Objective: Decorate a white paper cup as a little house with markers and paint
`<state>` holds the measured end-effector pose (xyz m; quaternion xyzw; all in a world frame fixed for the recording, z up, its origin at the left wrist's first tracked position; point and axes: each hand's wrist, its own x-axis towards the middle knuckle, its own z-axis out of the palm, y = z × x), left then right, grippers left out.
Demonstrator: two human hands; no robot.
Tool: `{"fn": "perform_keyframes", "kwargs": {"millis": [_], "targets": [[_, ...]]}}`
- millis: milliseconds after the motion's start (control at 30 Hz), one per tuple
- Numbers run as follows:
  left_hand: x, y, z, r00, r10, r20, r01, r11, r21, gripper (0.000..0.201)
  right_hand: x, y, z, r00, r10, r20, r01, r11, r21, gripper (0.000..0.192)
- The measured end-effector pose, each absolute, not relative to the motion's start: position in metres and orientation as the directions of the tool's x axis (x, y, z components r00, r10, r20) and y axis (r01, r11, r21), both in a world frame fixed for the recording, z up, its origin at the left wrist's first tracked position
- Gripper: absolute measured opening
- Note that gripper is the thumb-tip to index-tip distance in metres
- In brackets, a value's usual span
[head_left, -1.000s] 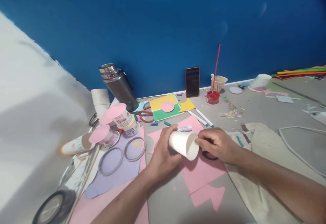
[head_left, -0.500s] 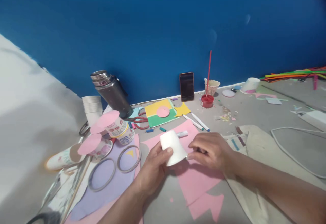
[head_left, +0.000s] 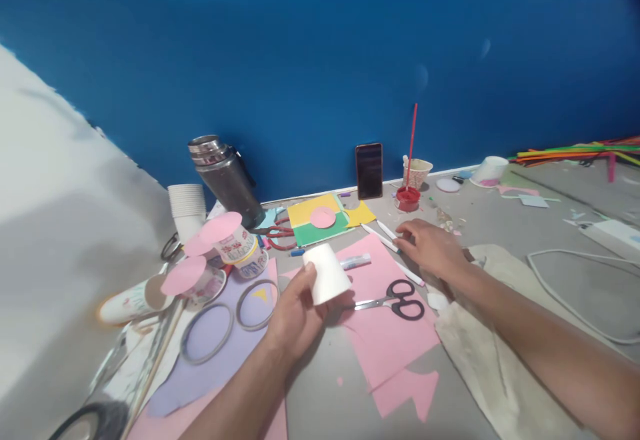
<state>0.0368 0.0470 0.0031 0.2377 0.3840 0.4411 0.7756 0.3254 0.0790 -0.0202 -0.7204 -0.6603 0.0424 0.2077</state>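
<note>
A plain white paper cup (head_left: 326, 275) is in my left hand (head_left: 300, 313), thumb on its side and fingers beneath, tilted with its wide rim to the lower right. My right hand (head_left: 430, 247) reaches over the white markers, thumb and fingertips apart at the end of one marker (head_left: 386, 229). Another white marker (head_left: 375, 235) lies beside it, and a pink-tipped marker (head_left: 411, 273) rests below the hand. Black-handled scissors (head_left: 393, 301) lie on pink paper (head_left: 385, 347), near a clear glue-stick-like tube (head_left: 356, 262).
At left are decorated cups with pink discs (head_left: 243, 250), a cup stack (head_left: 187, 210), a flask (head_left: 227, 183) and tape rings (head_left: 207, 333). A phone (head_left: 369, 171) leans on the blue wall. A red paint pot with a brush (head_left: 407, 200), a cloth (head_left: 493, 347) and a cable (head_left: 545, 293) are at right.
My right hand has left the cup's rim and moved up and right to the markers, uncovering the scissors and pink-tipped marker. My left hand has shifted the cup slightly left and up.
</note>
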Motion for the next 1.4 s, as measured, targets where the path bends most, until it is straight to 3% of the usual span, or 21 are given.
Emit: {"fn": "perform_keyframes", "kwargs": {"millis": [300, 467, 567, 700, 800, 900, 967, 1067, 1233, 1300, 1367, 1400], "targets": [[0.033, 0.055, 0.001, 0.089, 0.976, -0.197, -0.428, 0.216, 0.878, 0.041, 0.326, 0.079, -0.022, 0.113, 0.988, 0.109, 0.932, -0.067, -0.357, 0.014], [0.034, 0.054, -0.004, 0.008, 0.995, -0.097, -0.276, 0.095, 0.956, 0.041, 0.325, 0.078, -0.018, 0.150, 0.979, 0.141, 0.886, -0.070, -0.458, 0.022], [0.033, 0.054, -0.008, 0.042, 0.994, -0.103, -0.294, 0.111, 0.949, 0.038, 0.321, 0.073, -0.011, 0.144, 0.972, 0.184, 0.817, -0.011, -0.577, 0.037], [0.033, 0.058, -0.005, 0.080, 0.985, -0.153, -0.455, 0.173, 0.874, 0.032, 0.316, 0.063, -0.004, 0.062, 0.978, 0.201, 0.704, 0.099, -0.703, 0.042], [0.034, 0.060, -0.001, 0.078, 0.969, -0.232, -0.554, 0.236, 0.799, 0.034, 0.314, 0.057, -0.003, 0.015, 0.990, 0.142, 0.577, 0.107, -0.810, 0.041], [0.035, 0.059, 0.000, 0.106, 0.948, -0.299, -0.555, 0.306, 0.774, 0.038, 0.315, 0.054, -0.004, -0.035, 0.999, 0.034, 0.297, 0.043, -0.954, 0.037], [0.036, 0.057, -0.002, 0.147, 0.935, -0.324, -0.531, 0.351, 0.771, 0.040, 0.314, 0.053, -0.004, -0.053, 0.999, -0.010, 0.227, 0.002, -0.974, 0.033], [0.037, 0.055, -0.006, 0.226, 0.913, -0.341, -0.485, 0.409, 0.773, 0.042, 0.306, 0.051, -0.004, -0.077, 0.996, 0.043, 0.414, 0.071, -0.908, 0.028], [0.037, 0.053, -0.007, 0.254, 0.906, -0.339, -0.449, 0.421, 0.788, 0.043, 0.298, 0.049, 0.002, -0.195, 0.966, 0.170, 0.682, 0.258, -0.685, 0.032], [0.037, 0.053, -0.007, 0.277, 0.900, -0.338, -0.440, 0.431, 0.787, 0.044, 0.304, 0.050, 0.008, -0.158, 0.980, 0.123, 0.833, 0.200, -0.515, 0.027], [0.037, 0.052, -0.007, 0.298, 0.894, -0.336, -0.435, 0.440, 0.785, 0.044, 0.313, 0.050, 0.013, -0.105, 0.992, -0.063, 0.951, 0.082, -0.297, 0.020], [0.037, 0.052, -0.007, 0.305, 0.892, -0.333, -0.433, 0.441, 0.786, 0.044, 0.317, 0.051, 0.015, -0.098, 0.988, -0.117, 0.964, 0.065, -0.256, 0.015]]}}
